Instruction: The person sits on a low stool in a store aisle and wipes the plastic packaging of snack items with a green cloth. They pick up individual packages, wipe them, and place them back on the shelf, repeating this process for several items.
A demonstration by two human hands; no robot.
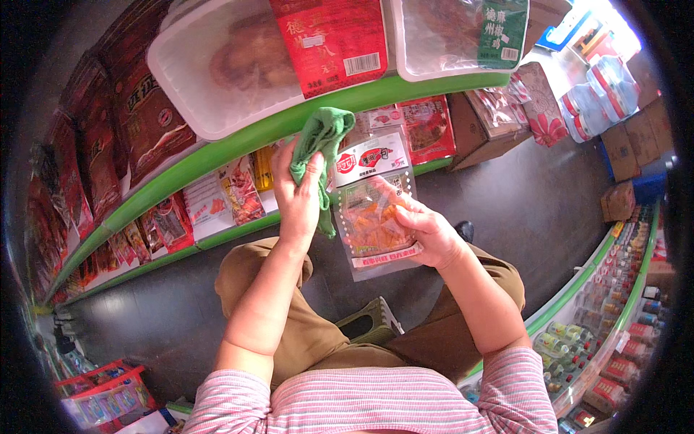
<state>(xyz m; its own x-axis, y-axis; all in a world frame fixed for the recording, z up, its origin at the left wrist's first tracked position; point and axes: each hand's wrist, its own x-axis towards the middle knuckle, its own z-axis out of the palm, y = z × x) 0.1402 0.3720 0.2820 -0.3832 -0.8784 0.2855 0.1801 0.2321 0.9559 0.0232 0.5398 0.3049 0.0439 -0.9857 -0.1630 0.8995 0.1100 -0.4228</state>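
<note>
My left hand (298,187) grips a folded green cloth (320,146), whose lower end hangs beside a snack packet. That flat plastic packet (374,217), with orange-brown food behind its clear window and a white printed header, is in my right hand (428,228), thumb on the front near its right edge. The packet is upright, tilted slightly, in front of the lower shelf. Cloth and packet are close together; whether they touch is hard to tell.
Green-edged shelves (255,125) with packaged foods curve across the front and left. Two large trays of packed poultry (249,65) lie on the upper shelf. Cardboard boxes (482,130) stand at the right front, bottled drinks (564,347) at the right. A low stool (374,323) is beneath me.
</note>
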